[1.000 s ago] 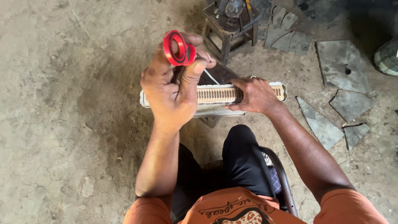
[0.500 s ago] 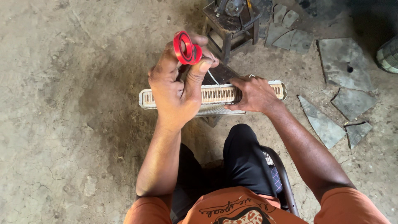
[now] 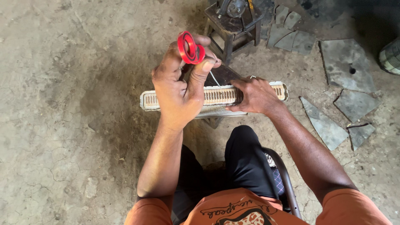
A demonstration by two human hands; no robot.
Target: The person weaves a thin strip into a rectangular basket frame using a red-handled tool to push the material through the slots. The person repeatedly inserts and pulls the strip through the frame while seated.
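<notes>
The left hand gripped a light, stiff red tape spool in its fingers above the finned radiator core. The right hand pressed flat on that core, whose thin fins looked easily bent; its solid end frames seemed safer holds.

The floor is bare, cracked concrete, grey-brown, with a darker stained patch near its middle. At the top edge stands a small, dark metal stool with a machine part resting on it. Flat, broken grey stone slabs lie scattered toward the top right corner, one with a small hole. Daylight is soft and even, with deep shadow in the upper right.
</notes>
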